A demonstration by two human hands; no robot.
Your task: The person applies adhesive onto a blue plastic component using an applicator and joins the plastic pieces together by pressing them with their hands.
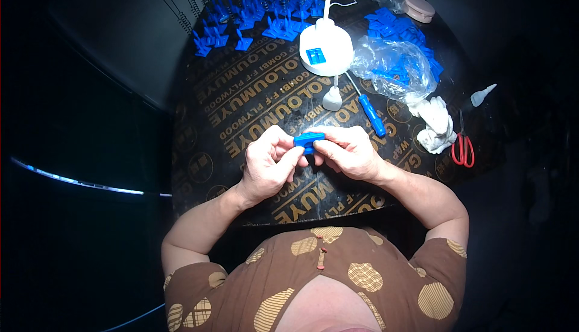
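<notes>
Near the table's front edge, my left hand (268,160) and my right hand (350,151) meet around a small blue plastic piece (310,140). My left thumb and fingers pinch its left end. At the other end, my right thumb and fingers are closed on it too. The piece looks flat with raised parts, but fingertips cover some of it. Just beyond the hands, a white lamp base (339,48) carries a blue square plate (315,56). Between it and my hands lies a white paddle-shaped object (332,100).
Blue stands with coiled black wires (244,21) crowd the far left. Far right hold blue plates (395,27), a clear plastic bag (377,60) and a pink round case (419,8). Nearer lie a blue-handled screwdriver (371,116), white cloth (434,124), red scissors (463,151) and a white nozzle bottle (481,95).
</notes>
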